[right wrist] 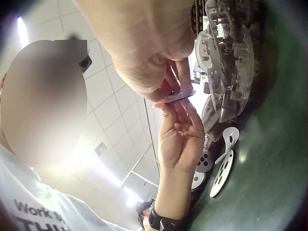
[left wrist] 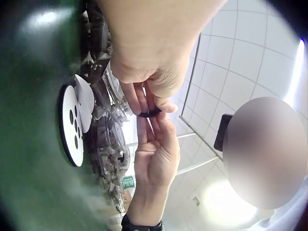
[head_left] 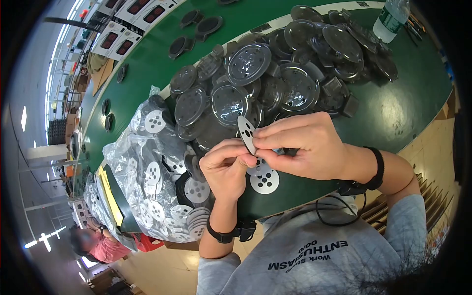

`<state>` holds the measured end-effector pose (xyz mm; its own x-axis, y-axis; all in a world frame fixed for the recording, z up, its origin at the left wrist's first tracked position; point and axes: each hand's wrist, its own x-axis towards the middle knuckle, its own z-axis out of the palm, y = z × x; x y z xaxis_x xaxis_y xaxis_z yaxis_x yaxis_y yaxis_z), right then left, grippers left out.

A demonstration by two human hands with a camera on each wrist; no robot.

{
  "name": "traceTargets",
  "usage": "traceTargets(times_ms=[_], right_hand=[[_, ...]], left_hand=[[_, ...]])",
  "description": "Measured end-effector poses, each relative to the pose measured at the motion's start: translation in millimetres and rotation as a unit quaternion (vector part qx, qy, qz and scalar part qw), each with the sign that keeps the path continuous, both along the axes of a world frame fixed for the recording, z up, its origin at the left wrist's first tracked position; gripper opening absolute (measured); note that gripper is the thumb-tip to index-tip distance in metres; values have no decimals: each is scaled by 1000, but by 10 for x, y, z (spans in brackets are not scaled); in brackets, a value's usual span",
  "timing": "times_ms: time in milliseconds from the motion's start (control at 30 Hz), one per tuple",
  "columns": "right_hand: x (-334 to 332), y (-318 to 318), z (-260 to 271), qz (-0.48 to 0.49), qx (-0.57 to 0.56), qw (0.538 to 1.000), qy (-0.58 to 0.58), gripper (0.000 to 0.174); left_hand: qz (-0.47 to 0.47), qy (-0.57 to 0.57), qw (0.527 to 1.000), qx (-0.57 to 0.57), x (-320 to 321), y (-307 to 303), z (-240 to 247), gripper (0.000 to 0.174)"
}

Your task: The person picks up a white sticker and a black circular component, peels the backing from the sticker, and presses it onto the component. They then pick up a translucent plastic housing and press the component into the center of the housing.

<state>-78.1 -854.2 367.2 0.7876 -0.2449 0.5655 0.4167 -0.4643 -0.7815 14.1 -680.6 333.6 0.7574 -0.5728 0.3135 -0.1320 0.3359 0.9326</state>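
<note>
Both hands meet over the table edge on a thin white disc (head_left: pixel 245 129) with dark holes, tilted nearly on edge. My left hand (head_left: pixel 225 164) pinches its lower rim between thumb and fingers. From the other side, my right hand (head_left: pixel 307 145) grips the same disc with thumb and fingertips. Edge-on in the right wrist view, the disc (right wrist: pixel 179 96) is a thin strip between the fingers. Below the hands, a flat white disc (head_left: pixel 264 182) with a black edge lies on the green table, and a bent white piece (left wrist: pixel 84 102) leans over it.
Clear plastic bags (head_left: pixel 147 172) of similar discs lie to the left. A large heap of smoky transparent round covers (head_left: pixel 250 64) fills the table beyond the hands. A water bottle (head_left: pixel 392 20) stands at the far right, and another person (head_left: pixel 105 243) sits at lower left.
</note>
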Motion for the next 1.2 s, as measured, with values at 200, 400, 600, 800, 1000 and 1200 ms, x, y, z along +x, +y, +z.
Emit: traceTargets(times_ms=[200, 400, 600, 800, 1000, 1200], right_hand=[[-25, 26, -28, -4, -15, 1000, 1, 18], [-3, -3, -61, -4, 1, 1000, -5, 13], [-1, 28, -31, -2, 37, 999, -2, 11], [-7, 9, -18, 11, 47, 999, 6, 11], [-1, 2, -29, 12, 42, 999, 2, 10], [-13, 51, -51, -20, 39, 999, -8, 10]], left_hand=[[23, -2, 999, 26, -34, -1, 27, 10], [27, -7, 999, 39, -51, -19, 40, 12], [12, 17, 1000, 15, -15, 11, -3, 14], [5, 16, 1000, 15, -4, 14, -7, 13], [7, 10, 1000, 13, -17, 3, -19, 13], [12, -15, 1000, 11, -53, -31, 8, 12]])
